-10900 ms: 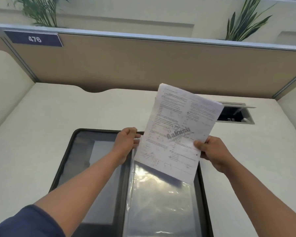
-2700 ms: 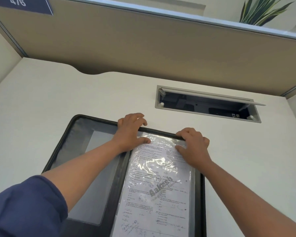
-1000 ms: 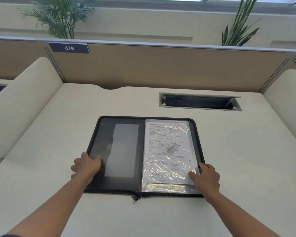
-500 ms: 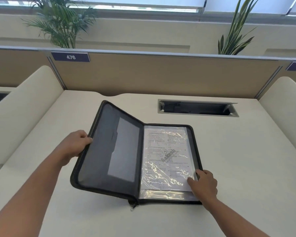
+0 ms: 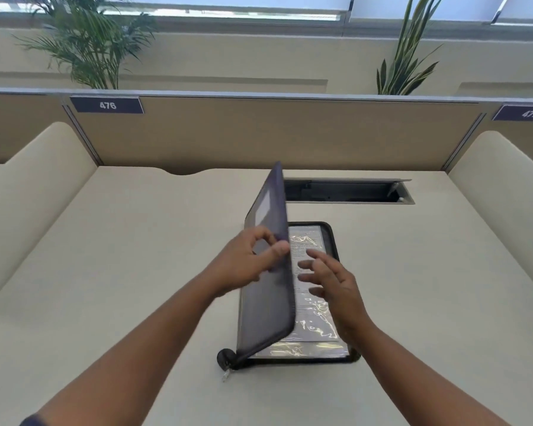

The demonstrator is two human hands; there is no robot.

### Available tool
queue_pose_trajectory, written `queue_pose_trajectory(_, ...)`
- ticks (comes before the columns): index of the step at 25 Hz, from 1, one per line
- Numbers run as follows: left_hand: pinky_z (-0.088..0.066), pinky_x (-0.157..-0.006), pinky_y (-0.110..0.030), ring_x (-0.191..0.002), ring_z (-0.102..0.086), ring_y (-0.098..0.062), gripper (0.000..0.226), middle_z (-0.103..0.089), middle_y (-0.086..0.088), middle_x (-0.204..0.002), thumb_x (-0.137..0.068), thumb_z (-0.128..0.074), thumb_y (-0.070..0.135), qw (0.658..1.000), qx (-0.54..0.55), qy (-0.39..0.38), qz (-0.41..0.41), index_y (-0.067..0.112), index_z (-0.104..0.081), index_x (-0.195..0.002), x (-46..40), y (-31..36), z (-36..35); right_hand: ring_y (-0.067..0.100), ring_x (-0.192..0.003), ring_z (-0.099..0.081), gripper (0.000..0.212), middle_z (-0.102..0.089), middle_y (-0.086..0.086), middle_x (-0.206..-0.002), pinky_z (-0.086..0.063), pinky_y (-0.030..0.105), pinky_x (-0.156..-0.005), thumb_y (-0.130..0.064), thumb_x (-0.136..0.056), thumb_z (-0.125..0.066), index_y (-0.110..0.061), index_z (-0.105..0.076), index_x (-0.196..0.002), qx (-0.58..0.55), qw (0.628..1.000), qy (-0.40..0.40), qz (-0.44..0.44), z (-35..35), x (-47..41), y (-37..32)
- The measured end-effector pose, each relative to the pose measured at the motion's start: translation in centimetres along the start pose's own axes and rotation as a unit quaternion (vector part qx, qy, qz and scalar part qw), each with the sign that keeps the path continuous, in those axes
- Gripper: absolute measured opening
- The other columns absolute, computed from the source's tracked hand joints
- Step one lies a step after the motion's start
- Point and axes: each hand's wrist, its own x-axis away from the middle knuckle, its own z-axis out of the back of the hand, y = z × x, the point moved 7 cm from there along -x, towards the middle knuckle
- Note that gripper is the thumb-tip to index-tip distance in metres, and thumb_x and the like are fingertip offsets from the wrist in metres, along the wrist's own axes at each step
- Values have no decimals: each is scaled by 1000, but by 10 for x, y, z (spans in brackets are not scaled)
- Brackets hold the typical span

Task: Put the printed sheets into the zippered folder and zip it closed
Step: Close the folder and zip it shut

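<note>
Swinging the cover (image 5: 266,290) of the folder (image 5: 333,241) over toward the right half, with the cover standing nearly upright on its spine and the folder lying flat on the tabletop (image 5: 120,256) near the middle. Pinching the cover's free edge with the left hand (image 5: 246,265), thumb on the near face and the other fingers (image 5: 279,250) curled round the edge, so gripping the cover. Hovering with the right hand (image 5: 333,281) just above the sheets (image 5: 311,305), its fingers spread and loose, holding nothing; touching the plastic or not, impossible to tell through the blur. Lying already inside, the sheets, tucked under the clear sleeve on the right half, so counting the first part of the task as done. Closing now, about halfway by the look of it, with the cover not yet down on the sheets. Remaining after that, by this reading: pulling the right hand clear before the cover lands, pressing the two halves flush, then finding the zip pull (image 5: 225,375) dangling off the near left corner by the spine and running it round the edges. Not zipped at all yet, judging by the pull sitting at that corner. Watching for the sleeve or a sheet corner catching in the teeth seems wise.
</note>
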Motion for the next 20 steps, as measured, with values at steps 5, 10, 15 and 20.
queue_pose_trajectory(5, -37, -112, -27, -137, -45, -8, 61, -43, 3, -155, -94, -65, 46, 983, -169, -71, -31, 28, -45, -149, 5, -53, -65, 24, -89, -73, 32, -76, 19, -112, -61, 34, -72, -2, -95, -54, -16, -75, -113, -63, 998, 28, -12, 41, -11, 7)
queue_pose_trajectory(10, -28, -120, -43, -151, -18, -25, 73, -18, 3, -167, -89, -62, 53, 940, -313, -124, 53, 42, -32, -154, 27, -122, -75, 26, -89, -76, 43, -81, 7, -102, -61, 39, -79, 7, -88, -48, -18, -79, -105, 80, 986, 83, -117, 99, -12, 62)
queue_pose_trajectory(15, -28, -120, -42, -151, -17, -20, 85, -3, 16, -169, -84, -67, 54, 949, -284, -121, 67, 42, -25, -157, 45, -152, -74, 18, -91, -73, 23, -77, -12, -101, -59, 44, -87, -16, -84, -66, -31, -71, -101, 255, 949, 121, -141, 110, -3, 94)
queue_pose_trajectory(20, -40, -109, -29, -132, -47, -14, 88, -23, 13, -159, -78, -79, 48, 979, -166, -62, 97, 33, -35, -153, 57, -164, -69, 22, -92, -66, 30, -67, -2, -107, -57, 43, -83, -33, -85, -73, -25, -65, -112, 408, 903, 93, -98, 102, 0, 108)
